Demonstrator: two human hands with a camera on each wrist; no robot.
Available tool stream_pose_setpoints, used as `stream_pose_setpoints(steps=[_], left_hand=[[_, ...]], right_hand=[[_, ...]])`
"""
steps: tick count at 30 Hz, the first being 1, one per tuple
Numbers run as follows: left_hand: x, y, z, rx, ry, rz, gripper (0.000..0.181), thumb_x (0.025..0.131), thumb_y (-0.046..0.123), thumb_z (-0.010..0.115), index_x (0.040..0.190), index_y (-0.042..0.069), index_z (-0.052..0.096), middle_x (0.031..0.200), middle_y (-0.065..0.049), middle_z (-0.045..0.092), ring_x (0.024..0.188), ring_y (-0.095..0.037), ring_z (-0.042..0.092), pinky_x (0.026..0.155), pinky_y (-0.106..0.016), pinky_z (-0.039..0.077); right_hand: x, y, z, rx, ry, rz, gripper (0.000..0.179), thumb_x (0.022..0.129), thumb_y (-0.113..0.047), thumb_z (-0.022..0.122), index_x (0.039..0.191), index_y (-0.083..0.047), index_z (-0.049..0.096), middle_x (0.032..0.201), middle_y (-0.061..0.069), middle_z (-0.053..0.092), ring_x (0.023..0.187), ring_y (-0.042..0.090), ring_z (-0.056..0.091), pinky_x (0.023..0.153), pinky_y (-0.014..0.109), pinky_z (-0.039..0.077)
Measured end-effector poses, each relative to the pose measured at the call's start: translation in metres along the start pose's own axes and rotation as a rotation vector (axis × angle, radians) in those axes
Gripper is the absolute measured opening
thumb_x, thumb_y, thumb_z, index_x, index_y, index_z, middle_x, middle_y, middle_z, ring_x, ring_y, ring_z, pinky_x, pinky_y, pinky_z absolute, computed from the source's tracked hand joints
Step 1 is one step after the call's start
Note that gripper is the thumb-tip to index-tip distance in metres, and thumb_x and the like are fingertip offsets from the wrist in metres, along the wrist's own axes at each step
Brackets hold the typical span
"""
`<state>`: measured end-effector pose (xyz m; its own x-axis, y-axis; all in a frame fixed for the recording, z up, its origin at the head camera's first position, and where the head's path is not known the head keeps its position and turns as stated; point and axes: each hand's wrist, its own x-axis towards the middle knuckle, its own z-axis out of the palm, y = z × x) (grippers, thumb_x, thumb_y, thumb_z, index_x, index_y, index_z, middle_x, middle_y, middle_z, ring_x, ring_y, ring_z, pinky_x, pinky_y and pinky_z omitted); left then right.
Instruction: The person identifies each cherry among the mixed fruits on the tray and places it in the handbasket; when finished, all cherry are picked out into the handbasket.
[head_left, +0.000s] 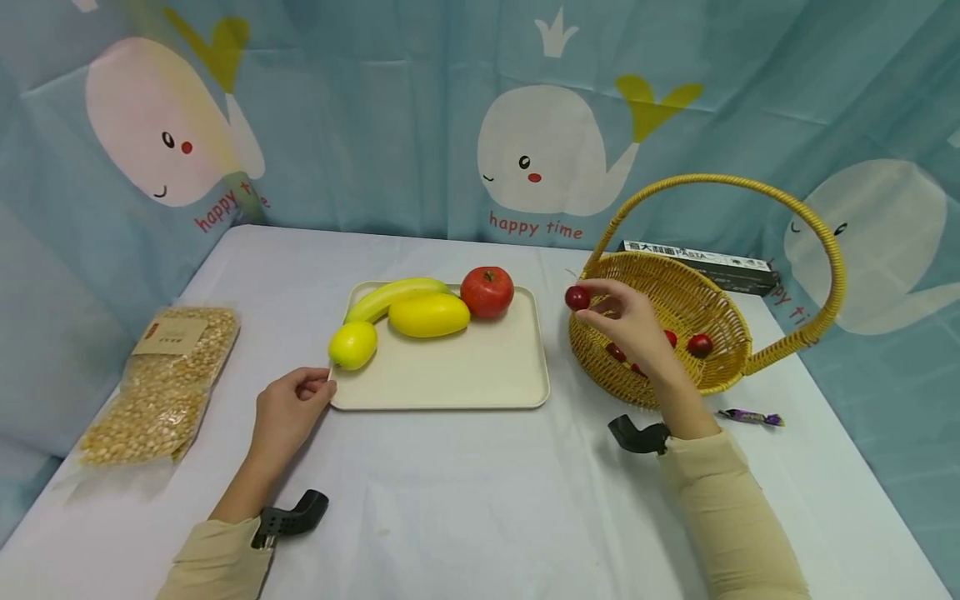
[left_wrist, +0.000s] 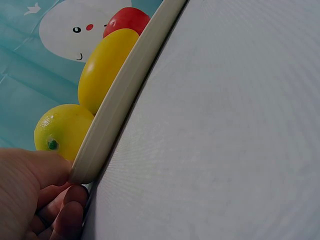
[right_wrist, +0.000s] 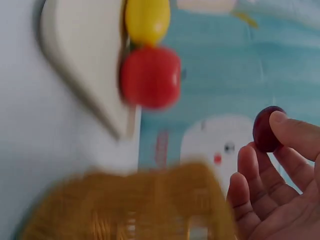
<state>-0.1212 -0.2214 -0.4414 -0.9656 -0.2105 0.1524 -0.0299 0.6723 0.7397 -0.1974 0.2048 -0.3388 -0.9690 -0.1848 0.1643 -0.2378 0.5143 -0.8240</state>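
Note:
My right hand [head_left: 628,327] pinches a dark red cherry [head_left: 577,297] between thumb and fingertips, above the left rim of a yellow woven basket [head_left: 727,304]. In the right wrist view the cherry [right_wrist: 265,129] shows its smooth round side. Several red cherries [head_left: 700,346] lie inside the basket. At the near left corner of a cream tray [head_left: 450,379], my left hand [head_left: 288,412] grips the edge, its thumb on the rim [left_wrist: 112,110]. On the tray are a lemon [head_left: 352,345], a banana [head_left: 393,295], a yellow mango-like fruit [head_left: 429,315] and a red apple-like fruit [head_left: 487,292].
A clear bag of yellow kernels [head_left: 161,387] lies at the left. Behind the basket is a black pasta box [head_left: 720,268]. A purple-wrapped candy [head_left: 752,417] lies near the basket's front. The basket's tall handle [head_left: 838,275] arches upward. A whale-print curtain [head_left: 390,125] hangs behind the table.

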Motion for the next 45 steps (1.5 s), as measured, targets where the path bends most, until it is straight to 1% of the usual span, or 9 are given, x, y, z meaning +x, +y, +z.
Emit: stream_pose_setpoints(steps=[7,11,14,19,22,28,34,37,45], left_hand=[[0.0,-0.001,0.0,-0.001,0.002,0.005,0.023,0.085,0.016,0.063,0.101,-0.002,0.066,0.081,-0.01,0.062,0.071,-0.017,0.052,0.056,-0.014,0.04],[0.0,-0.001,-0.001,-0.001,0.01,0.01,0.023,0.085,0.016,0.063,0.101,-0.001,0.066,0.08,-0.01,0.062,0.07,-0.017,0.052,0.056,-0.013,0.04],[0.0,-0.002,-0.001,0.002,0.011,0.005,0.023,0.086,0.016,0.063,0.101,-0.001,0.066,0.08,-0.01,0.062,0.07,-0.017,0.052,0.056,-0.013,0.04],[0.0,-0.003,-0.001,-0.001,0.008,-0.001,0.024,0.086,0.017,0.063,0.101,-0.001,0.066,0.081,-0.009,0.062,0.07,-0.017,0.051,0.056,-0.013,0.04],[0.0,-0.003,-0.002,-0.003,0.009,0.003,0.024,0.086,0.018,0.063,0.101,-0.001,0.066,0.081,-0.009,0.062,0.07,-0.017,0.051,0.056,-0.013,0.04],[0.0,-0.002,-0.002,-0.011,0.008,0.013,0.024,0.086,0.017,0.063,0.101,-0.001,0.066,0.081,-0.01,0.062,0.07,-0.016,0.051,0.057,-0.013,0.04],[0.001,-0.002,-0.001,-0.01,0.007,0.014,0.024,0.086,0.017,0.063,0.101,-0.001,0.066,0.081,-0.01,0.062,0.07,-0.017,0.051,0.056,-0.013,0.04],[0.001,-0.001,0.0,-0.009,0.003,0.012,0.024,0.086,0.018,0.063,0.101,-0.001,0.066,0.081,-0.01,0.062,0.071,-0.017,0.051,0.056,-0.013,0.04],[0.001,-0.002,0.001,-0.005,0.003,0.017,0.023,0.086,0.016,0.063,0.101,-0.001,0.066,0.08,-0.01,0.062,0.07,-0.017,0.051,0.056,-0.013,0.04]], right_hand=[[-0.015,0.027,-0.046,-0.008,0.068,0.102,0.042,0.086,-0.029,0.064,0.125,-0.013,0.056,0.115,0.001,0.055,0.087,0.014,0.056,0.07,0.022,0.049],[-0.02,0.041,-0.061,-0.062,0.064,0.151,0.044,0.087,-0.032,0.063,0.125,-0.012,0.055,0.117,0.001,0.054,0.088,0.013,0.055,0.071,0.024,0.049],[-0.023,0.052,-0.067,-0.134,0.047,0.161,0.045,0.087,-0.032,0.063,0.126,-0.01,0.054,0.118,0.006,0.054,0.087,0.011,0.055,0.07,0.023,0.049],[-0.027,0.063,-0.074,-0.187,0.018,0.194,0.045,0.087,-0.032,0.063,0.125,-0.009,0.055,0.117,0.01,0.055,0.084,0.009,0.055,0.068,0.021,0.047],[-0.028,0.066,-0.077,-0.205,-0.017,0.192,0.044,0.087,-0.031,0.063,0.124,-0.008,0.055,0.116,0.013,0.056,0.085,0.012,0.054,0.069,0.023,0.048],[-0.03,0.071,-0.083,-0.256,-0.102,0.2,0.044,0.088,-0.026,0.063,0.125,-0.004,0.054,0.117,0.018,0.056,0.087,0.017,0.055,0.067,0.023,0.048],[-0.029,0.077,-0.084,-0.279,-0.205,0.209,0.04,0.087,-0.022,0.064,0.122,-0.006,0.056,0.115,0.017,0.055,0.087,0.026,0.052,0.069,0.034,0.049],[-0.029,0.079,-0.084,-0.283,-0.239,0.217,0.038,0.087,-0.019,0.064,0.121,-0.006,0.057,0.112,0.016,0.056,0.085,0.027,0.05,0.068,0.036,0.048],[-0.032,0.077,-0.081,-0.295,-0.272,0.214,0.037,0.086,-0.012,0.065,0.121,-0.004,0.056,0.115,0.018,0.055,0.085,0.028,0.051,0.065,0.034,0.047]])
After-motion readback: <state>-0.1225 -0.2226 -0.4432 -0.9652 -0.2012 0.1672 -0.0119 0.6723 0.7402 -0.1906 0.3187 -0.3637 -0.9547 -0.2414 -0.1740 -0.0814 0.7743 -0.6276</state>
